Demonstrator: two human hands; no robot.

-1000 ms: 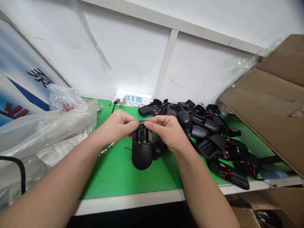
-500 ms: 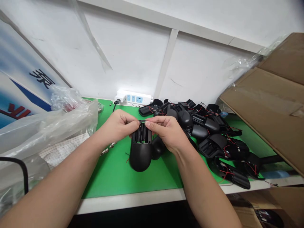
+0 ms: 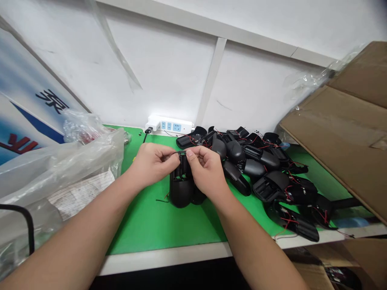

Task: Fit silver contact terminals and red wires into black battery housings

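Between my hands is a black plastic housing (image 3: pixel 181 191) with an open battery compartment facing me and its rounded end pointing toward the table's front. My left hand (image 3: pixel 155 163) pinches its far left corner between thumb and fingers. On the far right corner, my right hand (image 3: pixel 207 167) is closed in the same way, thumb on top. Thin red and black wires (image 3: pixel 165 198) stick out at the housing's left. Another dark rounded part shows partly behind it, mostly covered by my right hand.
A heap of similar black housings (image 3: pixel 261 159) with red wires lies to the right on the green tabletop (image 3: pixel 169 233). A white power strip (image 3: pixel 173 124) stands against the wall. Plastic bags (image 3: pixel 99 155) and printed paper (image 3: pixel 81 193) are at left, a cardboard box (image 3: pixel 341 117) at right.
The housing's rounded end has risen a little in view, and the housing looks shorter and more tilted. My right hand has shifted slightly left; both hands keep their pinch.
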